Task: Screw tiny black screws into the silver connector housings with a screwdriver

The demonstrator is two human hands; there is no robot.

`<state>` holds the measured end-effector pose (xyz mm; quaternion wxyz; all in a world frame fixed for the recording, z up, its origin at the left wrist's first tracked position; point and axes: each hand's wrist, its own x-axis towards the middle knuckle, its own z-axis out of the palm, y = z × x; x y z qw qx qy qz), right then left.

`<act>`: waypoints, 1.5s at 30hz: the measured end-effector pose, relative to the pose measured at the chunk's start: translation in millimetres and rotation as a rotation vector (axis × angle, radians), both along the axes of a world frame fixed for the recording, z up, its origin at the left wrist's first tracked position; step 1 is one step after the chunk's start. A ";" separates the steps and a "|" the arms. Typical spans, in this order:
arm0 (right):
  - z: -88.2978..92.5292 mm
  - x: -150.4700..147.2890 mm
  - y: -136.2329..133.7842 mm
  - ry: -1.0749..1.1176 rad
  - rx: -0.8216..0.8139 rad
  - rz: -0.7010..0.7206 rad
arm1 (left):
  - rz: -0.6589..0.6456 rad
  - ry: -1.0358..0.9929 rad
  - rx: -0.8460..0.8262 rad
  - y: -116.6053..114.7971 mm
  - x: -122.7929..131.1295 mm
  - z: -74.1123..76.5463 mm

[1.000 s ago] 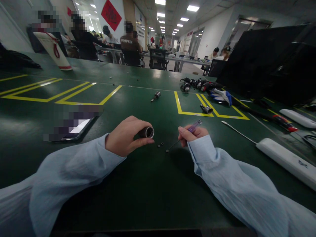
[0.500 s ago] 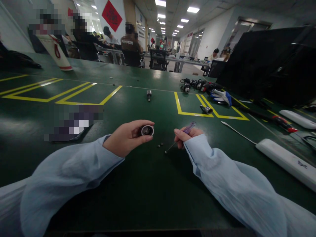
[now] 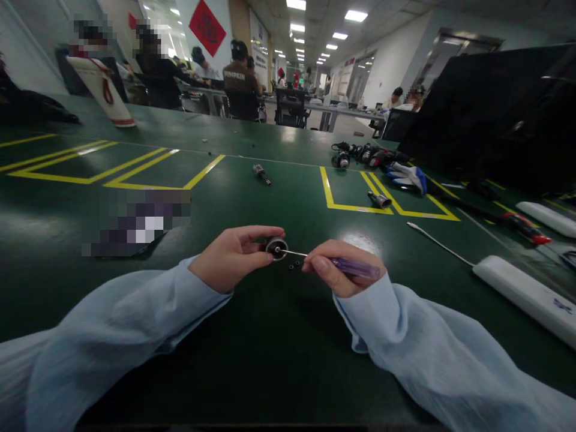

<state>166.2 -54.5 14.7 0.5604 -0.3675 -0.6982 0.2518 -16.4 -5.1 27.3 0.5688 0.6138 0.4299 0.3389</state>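
My left hand is closed round the side of a small round metal cup-shaped part, its open mouth turned toward me and to the right. In my right hand is a screwdriver with a clear purple handle. Its thin shaft points left, and the tip reaches into the mouth of the cup. A tiny ring-like piece shows at the tip; whether it is loose or fixed I cannot tell. Two small dark nuts lie on the table just below the shaft.
On the green table, a metal fitting lies farther back and another lies by yellow tape. Cables and connectors, a white-and-blue glove, a red-handled tool and a white power strip are at right.
My right hand has brought the screwdriver's tip up from the table beside the nuts into the cup. My left hand has shifted slightly right and down. The farther fitting has rolled left and turned.
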 end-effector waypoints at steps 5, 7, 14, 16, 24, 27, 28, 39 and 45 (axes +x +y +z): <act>0.9 -2.7 -0.1 -0.283 0.325 0.045 | 0.080 -0.061 -0.089 -5.9 4.8 5.8; 2.0 -3.2 -0.1 -0.342 0.374 0.055 | 0.099 -0.068 -0.092 -7.4 5.6 6.6; 0.1 -6.0 -2.0 -0.397 0.424 0.079 | 0.157 -0.014 -0.091 -9.2 7.8 5.0; 0.6 -6.6 -2.8 -0.397 0.425 0.090 | 0.155 0.001 -0.062 -8.5 7.5 3.8; 4.5 -6.6 -5.6 -0.423 0.416 0.064 | 0.157 0.004 -0.046 -6.6 6.8 0.5; 5.0 -7.0 -5.6 -0.433 0.409 0.069 | 0.168 0.015 -0.038 -6.4 7.0 0.2; 5.2 -7.3 -5.7 -0.432 0.407 0.069 | 0.170 0.023 -0.033 -6.4 6.9 0.1; 4.6 -9.5 -5.9 -0.439 0.389 0.036 | 0.163 0.029 -0.008 -5.2 5.3 -3.5; 2.9 -12.7 -7.0 -0.439 0.386 0.059 | 0.141 0.035 -0.012 -7.2 6.1 -1.8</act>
